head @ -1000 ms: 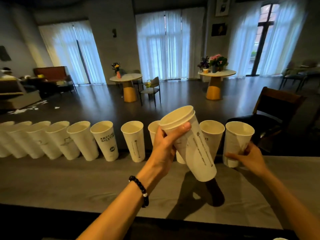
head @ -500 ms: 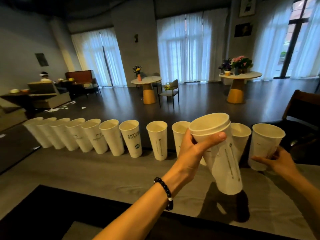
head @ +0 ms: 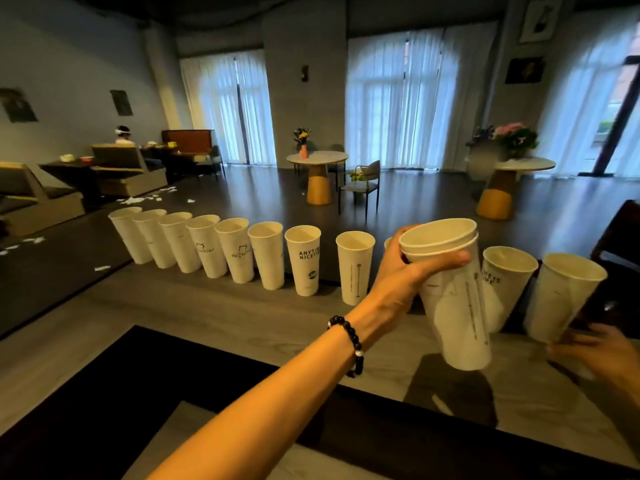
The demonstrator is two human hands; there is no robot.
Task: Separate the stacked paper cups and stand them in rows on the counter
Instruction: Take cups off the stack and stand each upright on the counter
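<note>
The counter (head: 214, 317) ran grey and wood-grained across the view, and along its far edge stood the row of cups (head: 266, 256), white paper, mouths up, about eleven showing, one of them mostly hidden. Everything else is placed from that row. Near its right end, in front of it and lifted clear of the counter, was the stack (head: 450, 292): two rims showed nested at the top, so at least two cups remained to part, and it tilted with its base toward the person.

The left hand (head: 401, 285) gripped the stack just under the rims, thumb laid across the near side and fingers curled round the far side, closed firmly on it. The right hand (head: 595, 351) was blurred at the row's right end, just below the end cup (head: 564, 299); its fingers looked loosely spread, and whether they touched that cup could not be told.

These cups would likely be very light, thin-walled and easily dented, with a smooth, slightly slippery skin. The rolled rim is the stiffest part, so a hold just beneath it seems best, while the free hand draws the outer cup off by its lower wall without squeezing. An empty tall cup tips easily, so each needs setting down square.
</note>
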